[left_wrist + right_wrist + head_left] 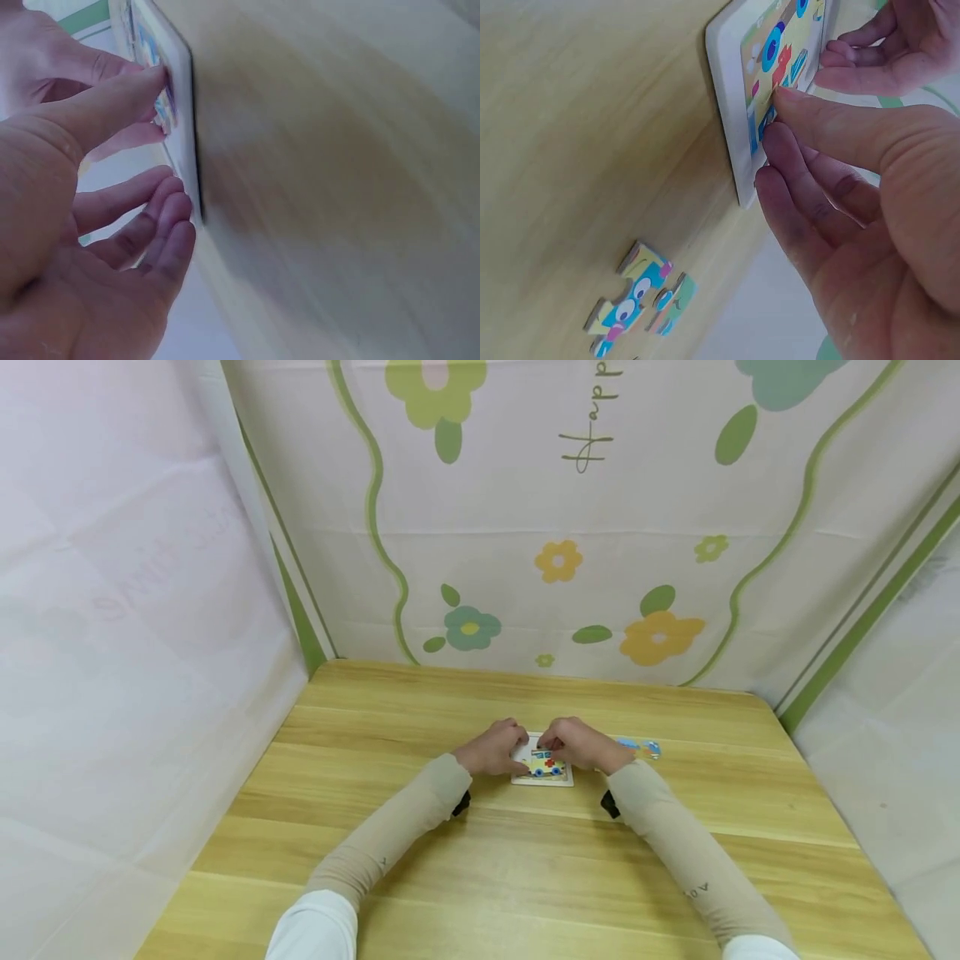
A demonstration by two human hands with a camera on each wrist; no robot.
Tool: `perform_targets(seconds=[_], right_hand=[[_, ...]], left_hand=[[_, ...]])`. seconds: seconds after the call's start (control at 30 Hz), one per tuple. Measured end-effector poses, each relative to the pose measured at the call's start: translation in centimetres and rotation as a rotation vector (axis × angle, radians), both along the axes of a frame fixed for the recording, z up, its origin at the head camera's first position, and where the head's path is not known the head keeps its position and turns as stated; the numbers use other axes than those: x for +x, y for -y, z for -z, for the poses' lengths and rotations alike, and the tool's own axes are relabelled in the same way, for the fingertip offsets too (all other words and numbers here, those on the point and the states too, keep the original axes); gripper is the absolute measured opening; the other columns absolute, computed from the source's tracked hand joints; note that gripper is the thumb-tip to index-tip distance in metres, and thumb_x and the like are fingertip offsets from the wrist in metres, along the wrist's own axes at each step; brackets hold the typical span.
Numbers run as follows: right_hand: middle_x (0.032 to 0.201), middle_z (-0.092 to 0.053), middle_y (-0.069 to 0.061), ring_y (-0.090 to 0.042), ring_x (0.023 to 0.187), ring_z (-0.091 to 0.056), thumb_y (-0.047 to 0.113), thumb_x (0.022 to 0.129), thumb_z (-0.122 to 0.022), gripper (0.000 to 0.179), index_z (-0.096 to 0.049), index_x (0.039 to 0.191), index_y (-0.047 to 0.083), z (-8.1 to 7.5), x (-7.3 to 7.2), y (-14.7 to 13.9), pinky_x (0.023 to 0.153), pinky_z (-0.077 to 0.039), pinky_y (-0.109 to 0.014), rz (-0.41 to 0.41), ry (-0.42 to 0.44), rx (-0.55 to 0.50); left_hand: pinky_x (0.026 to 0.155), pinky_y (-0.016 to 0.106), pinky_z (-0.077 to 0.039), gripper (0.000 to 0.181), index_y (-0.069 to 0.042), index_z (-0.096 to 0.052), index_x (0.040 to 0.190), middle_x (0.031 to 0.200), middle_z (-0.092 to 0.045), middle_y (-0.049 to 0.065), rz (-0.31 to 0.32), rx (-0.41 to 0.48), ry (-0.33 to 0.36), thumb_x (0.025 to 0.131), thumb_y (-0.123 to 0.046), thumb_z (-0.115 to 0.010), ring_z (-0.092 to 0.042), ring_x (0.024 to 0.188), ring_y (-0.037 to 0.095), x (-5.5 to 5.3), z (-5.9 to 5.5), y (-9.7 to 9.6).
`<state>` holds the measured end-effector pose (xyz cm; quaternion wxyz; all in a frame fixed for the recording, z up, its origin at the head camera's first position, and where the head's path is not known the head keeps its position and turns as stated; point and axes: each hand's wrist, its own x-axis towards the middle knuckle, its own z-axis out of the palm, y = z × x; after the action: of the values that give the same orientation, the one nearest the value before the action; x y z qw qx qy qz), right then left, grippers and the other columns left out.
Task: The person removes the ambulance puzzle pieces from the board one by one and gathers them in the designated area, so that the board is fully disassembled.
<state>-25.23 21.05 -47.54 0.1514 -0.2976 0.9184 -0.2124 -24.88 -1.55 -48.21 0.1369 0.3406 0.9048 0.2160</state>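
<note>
A small white-framed jigsaw puzzle (542,782) lies on the table, its picture a yellow ambulance with blue wheels and a red cross. My left hand (497,748) is at its left side, thumb touching the picture and the other fingers loosely bent by the frame's edge. At the upper right, my right hand (576,743) pinches a puzzle piece (766,120) between thumb and index finger, over the picture. Most of that piece is hidden by the fingers. In the right wrist view, the thumb tip overlaps the picture near the red cross.
Several loose puzzle pieces (634,296), blue and yellow with cartoon eyes, lie on the wooden table (480,877) to the right of the frame, partly behind my right wrist in the head view. A flower-printed cloth (510,502) hangs behind the table, and pale cloth walls flank both sides.
</note>
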Motion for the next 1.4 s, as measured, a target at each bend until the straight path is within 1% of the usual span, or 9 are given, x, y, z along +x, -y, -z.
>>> perform_targets(seconds=[0.13, 0.37, 0.6, 0.73, 0.9, 1.07, 1.2, 1.3, 1.4], right_hand=[[0.119, -0.073, -0.016, -0.026, 0.104, -0.072, -0.009, 0.096, -0.069, 0.027, -0.076, 0.122, -0.002, 0.1, -0.1, 0.1, 0.087, -0.062, -0.035, -0.012, 0.009, -0.018], [0.117, -0.077, -0.015, -0.024, 0.102, -0.073, -0.013, 0.094, -0.067, 0.032, -0.075, 0.123, -0.002, 0.1, -0.4, 0.1, 0.087, -0.062, -0.036, 0.012, 0.024, -0.042], [0.112, -0.076, -0.011, -0.020, 0.098, -0.070, -0.013, 0.092, -0.070, 0.031, -0.076, 0.119, 0.000, 0.1, -0.7, 0.3, 0.088, -0.060, -0.036, 0.048, 0.023, -0.008], [0.110, -0.076, -0.010, -0.020, 0.099, -0.070, -0.014, 0.091, -0.070, 0.031, -0.075, 0.119, 0.000, 0.2, -0.7, 0.4, 0.089, -0.060, -0.037, 0.062, 0.034, -0.019], [0.109, -0.076, -0.010, -0.020, 0.098, -0.070, -0.013, 0.092, -0.069, 0.029, -0.074, 0.117, 0.000, 0.1, -0.6, 0.2, 0.089, -0.060, -0.036, 0.069, 0.062, -0.057], [0.103, -0.076, -0.006, -0.015, 0.093, -0.070, -0.003, 0.098, -0.068, 0.016, -0.075, 0.111, 0.005, -0.2, -0.6, -0.1, 0.086, -0.060, -0.033, 0.096, 0.066, -0.090], [0.098, -0.075, -0.001, -0.011, 0.089, -0.068, 0.010, 0.103, -0.069, 0.007, -0.075, 0.107, 0.010, -0.3, -0.5, 0.1, 0.083, -0.059, -0.032, 0.119, 0.072, -0.117], [0.097, -0.075, -0.001, -0.011, 0.088, -0.068, 0.011, 0.103, -0.069, 0.005, -0.074, 0.105, 0.011, -0.2, -0.5, 0.2, 0.083, -0.059, -0.032, 0.130, 0.073, -0.135], [0.097, -0.075, -0.001, -0.011, 0.089, -0.068, 0.010, 0.104, -0.068, 0.006, -0.073, 0.104, 0.011, 0.0, -0.4, 0.3, 0.084, -0.059, -0.032, 0.141, 0.074, -0.150]], left_hand=[[0.092, 0.029, -0.048, 0.053, 0.000, -0.065, 0.135, 0.128, -0.061, 0.011, 0.003, 0.008, -0.002, 0.095, -0.030, -0.082, -0.053, 0.107, 0.019, -0.1, 0.5, -0.4], [0.094, 0.027, -0.049, 0.051, -0.002, -0.066, 0.135, 0.131, -0.061, 0.009, 0.019, 0.029, 0.022, 0.095, -0.030, -0.081, -0.054, 0.110, 0.018, -0.4, 0.9, -1.0], [0.094, 0.026, -0.048, 0.050, -0.004, -0.067, 0.133, 0.128, -0.062, 0.008, 0.018, 0.037, 0.021, 0.094, -0.032, -0.082, -0.054, 0.108, 0.017, -0.8, 1.2, -1.1], [0.095, 0.028, -0.047, 0.050, -0.002, -0.067, 0.132, 0.128, -0.063, 0.009, 0.015, 0.033, 0.028, 0.094, -0.031, -0.082, -0.054, 0.110, 0.017, -0.7, 1.3, -1.2], [0.100, 0.030, -0.049, 0.051, -0.001, -0.067, 0.134, 0.130, -0.063, 0.010, 0.019, 0.016, 0.016, 0.095, -0.031, -0.082, -0.055, 0.114, 0.019, -0.7, 1.3, -1.2], [0.099, 0.029, -0.050, 0.049, -0.003, -0.067, 0.132, 0.130, -0.064, 0.009, 0.024, 0.030, 0.005, 0.094, -0.030, -0.082, -0.056, 0.116, 0.019, -0.8, 1.4, -1.3], [0.094, 0.027, -0.049, 0.049, -0.004, -0.068, 0.132, 0.127, -0.065, 0.007, 0.029, 0.035, -0.002, 0.093, -0.031, -0.083, -0.055, 0.111, 0.016, -0.9, 1.5, -1.3], [0.089, 0.025, -0.048, 0.049, -0.004, -0.068, 0.132, 0.123, -0.064, 0.006, 0.035, 0.038, -0.001, 0.093, -0.030, -0.083, -0.052, 0.105, 0.015, -0.9, 1.5, -1.2], [0.088, 0.025, -0.046, 0.049, -0.004, -0.068, 0.132, 0.121, -0.064, 0.006, 0.036, 0.039, -0.003, 0.093, -0.030, -0.083, -0.051, 0.103, 0.014, -0.9, 1.5, -1.2]])
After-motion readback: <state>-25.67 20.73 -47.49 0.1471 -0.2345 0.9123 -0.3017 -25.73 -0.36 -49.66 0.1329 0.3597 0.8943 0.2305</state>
